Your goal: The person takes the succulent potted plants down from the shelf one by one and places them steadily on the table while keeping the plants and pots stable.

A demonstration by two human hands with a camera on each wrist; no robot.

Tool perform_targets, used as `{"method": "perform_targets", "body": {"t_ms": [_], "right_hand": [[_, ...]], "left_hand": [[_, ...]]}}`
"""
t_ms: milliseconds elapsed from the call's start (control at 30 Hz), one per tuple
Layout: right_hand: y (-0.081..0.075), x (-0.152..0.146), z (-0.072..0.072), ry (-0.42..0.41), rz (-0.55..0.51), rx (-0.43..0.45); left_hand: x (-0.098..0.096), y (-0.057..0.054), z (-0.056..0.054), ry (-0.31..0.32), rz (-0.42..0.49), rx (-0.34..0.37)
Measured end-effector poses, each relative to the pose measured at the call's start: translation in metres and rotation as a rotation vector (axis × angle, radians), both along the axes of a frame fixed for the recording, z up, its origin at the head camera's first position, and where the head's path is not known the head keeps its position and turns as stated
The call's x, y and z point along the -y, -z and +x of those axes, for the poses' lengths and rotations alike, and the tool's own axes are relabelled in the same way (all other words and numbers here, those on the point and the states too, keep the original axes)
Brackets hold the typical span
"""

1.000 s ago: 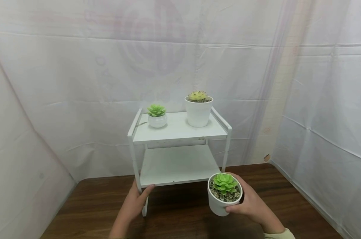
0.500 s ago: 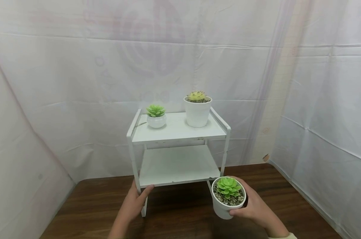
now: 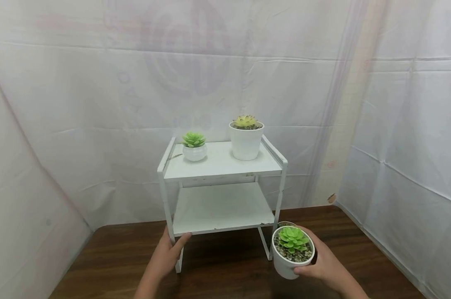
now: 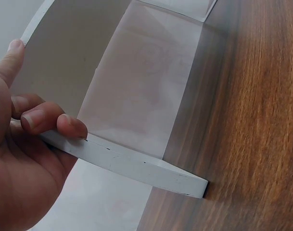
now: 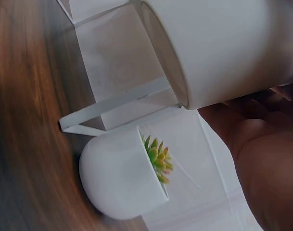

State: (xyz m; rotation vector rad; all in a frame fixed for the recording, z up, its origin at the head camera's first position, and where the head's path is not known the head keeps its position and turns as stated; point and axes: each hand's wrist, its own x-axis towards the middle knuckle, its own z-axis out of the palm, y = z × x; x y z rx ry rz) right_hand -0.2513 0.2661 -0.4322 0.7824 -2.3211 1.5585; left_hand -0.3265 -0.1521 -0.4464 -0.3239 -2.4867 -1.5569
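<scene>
My left hand grips the front left leg of a white two-tier shelf, its thumb at the lower board's front edge. The left wrist view shows fingers curled round the white leg. In my right hand is a white pot holding a green succulent in pebbles, gripped at its right side. It is to the right of the shelf's front right leg. The right wrist view shows the held pot's side above a rounded white pot with a small green-red succulent, standing on the table.
On the top board stand a small bowl-shaped pot with a green succulent at left and a taller white pot with a yellowish one at right. White sheeting encloses the brown wooden table at the back and sides.
My right hand has carried the potted succulent right and slightly toward me, uncovering the shelf's right leg and the rim of a pot behind. The left hand keeps its grip on the shelf.
</scene>
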Motion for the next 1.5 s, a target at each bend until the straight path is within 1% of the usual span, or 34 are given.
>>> {"method": "perform_targets", "body": {"t_ms": [167,233,367,533,600,700,800,933,1000,1067,1167,1233,1300,1367,1500], "right_hand": [[0.002,-0.004,0.004,0.030,0.009,0.063],[0.003,-0.006,0.006,0.048,0.023,0.066],[0.006,-0.009,0.008,0.080,0.046,0.066],[0.010,-0.014,0.009,0.104,0.050,0.097],[0.012,-0.016,0.009,0.103,0.041,0.122],[0.015,-0.018,0.009,0.097,0.029,0.157],[0.019,-0.021,0.009,0.091,0.022,0.169],[0.023,-0.023,0.009,0.076,-0.004,0.190],[0.025,-0.023,0.010,0.079,-0.011,0.191],[0.027,-0.024,0.011,0.100,0.003,0.178],[0.029,-0.025,0.013,0.117,0.001,0.214],[0.030,-0.026,0.013,0.112,-0.011,0.270],[0.031,-0.028,0.013,0.108,-0.028,0.329],[0.033,-0.029,0.012,0.117,-0.028,0.363],[0.039,-0.033,0.010,0.126,-0.026,0.390]], "left_hand": [[0.000,0.000,0.001,-0.017,-0.007,0.015],[0.000,0.000,0.002,-0.019,-0.022,0.003],[0.000,0.000,0.002,-0.023,-0.032,-0.001],[-0.001,-0.001,0.001,-0.019,0.001,0.025],[-0.001,-0.001,0.001,-0.014,0.010,0.025],[-0.001,-0.001,0.000,-0.011,0.005,0.007],[-0.001,0.000,0.000,-0.006,0.002,0.004],[-0.001,0.000,-0.001,-0.010,0.015,0.038],[-0.001,0.000,-0.001,-0.013,0.014,0.048],[0.000,0.000,-0.002,-0.017,0.014,0.060],[-0.001,-0.001,-0.001,-0.018,0.010,0.068],[-0.001,-0.001,-0.001,-0.017,0.018,0.073],[-0.001,-0.001,0.000,-0.017,0.010,0.060],[-0.001,-0.002,0.000,-0.015,-0.004,0.039],[-0.001,-0.002,0.001,-0.012,-0.043,-0.013]]}}
